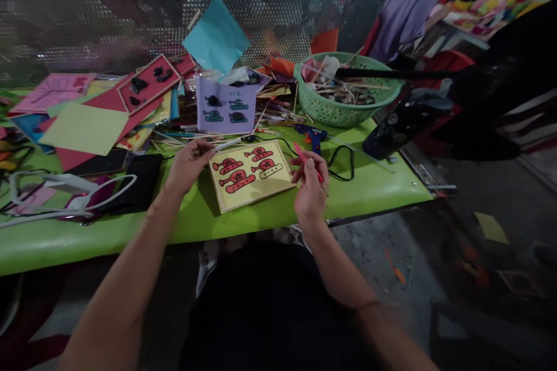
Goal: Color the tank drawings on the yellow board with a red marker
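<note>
My left hand (191, 163) pinches a slim white marker-like stick (227, 144) by its near end, above the top left corner of a yellow card. My right hand (311, 185) is closed around a red marker (301, 155), pointing up and to the left, just off the card's right edge. Between the hands lies the yellow card (237, 197) with a thin pale border. It bears several tank drawings with stars, coloured red; the lower part of the right one is still card-yellow.
Behind stands a purple card (226, 116) with tank drawings. A green basket (348, 110) of sticks, a blue glue gun (311, 134) with black cable, coloured paper (85, 127) and a white cable (130, 182) lie around. A person in a purple top (407, 6) is at far right.
</note>
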The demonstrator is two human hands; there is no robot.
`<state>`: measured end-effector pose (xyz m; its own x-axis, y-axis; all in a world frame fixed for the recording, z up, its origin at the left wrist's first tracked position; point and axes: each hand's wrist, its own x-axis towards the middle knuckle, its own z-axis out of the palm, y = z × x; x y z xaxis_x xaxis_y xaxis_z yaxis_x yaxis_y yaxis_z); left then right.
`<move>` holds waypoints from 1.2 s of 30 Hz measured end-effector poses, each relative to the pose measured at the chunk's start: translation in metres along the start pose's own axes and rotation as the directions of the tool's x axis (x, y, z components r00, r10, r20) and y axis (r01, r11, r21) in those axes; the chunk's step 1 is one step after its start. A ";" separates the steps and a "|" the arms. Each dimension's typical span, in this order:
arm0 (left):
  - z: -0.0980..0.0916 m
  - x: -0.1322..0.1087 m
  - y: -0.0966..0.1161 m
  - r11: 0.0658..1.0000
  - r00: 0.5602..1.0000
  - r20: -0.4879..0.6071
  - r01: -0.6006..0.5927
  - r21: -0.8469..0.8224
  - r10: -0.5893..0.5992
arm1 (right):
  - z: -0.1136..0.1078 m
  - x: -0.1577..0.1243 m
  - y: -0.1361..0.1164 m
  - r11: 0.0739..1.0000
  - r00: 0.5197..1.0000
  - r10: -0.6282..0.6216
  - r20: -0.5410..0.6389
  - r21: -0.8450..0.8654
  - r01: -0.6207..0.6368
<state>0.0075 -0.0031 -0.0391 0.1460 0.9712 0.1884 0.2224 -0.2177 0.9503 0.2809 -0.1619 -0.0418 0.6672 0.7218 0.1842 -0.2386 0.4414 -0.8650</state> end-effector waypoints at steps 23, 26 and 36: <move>0.038 -0.052 0.011 0.738 0.952 0.192 0.306 -0.601 -0.239 | -0.018 0.023 0.019 0.988 0.986 0.011 0.166 -0.155 0.015; 0.039 -0.056 0.015 0.715 0.926 0.288 0.371 -0.593 -0.242 | -0.018 0.022 0.019 0.988 0.986 -0.005 0.169 -0.153 0.031; 0.035 -0.057 0.022 0.725 0.892 0.347 0.440 -0.530 -0.289 | -0.020 0.020 0.021 0.984 0.978 -0.028 0.205 -0.167 0.063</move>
<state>0.0377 -0.0662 -0.0378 0.4002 0.8961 -0.1921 -0.2854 0.3211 0.9030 0.3031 -0.1486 -0.0656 0.5147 0.8031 0.3001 -0.0747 0.3907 -0.9175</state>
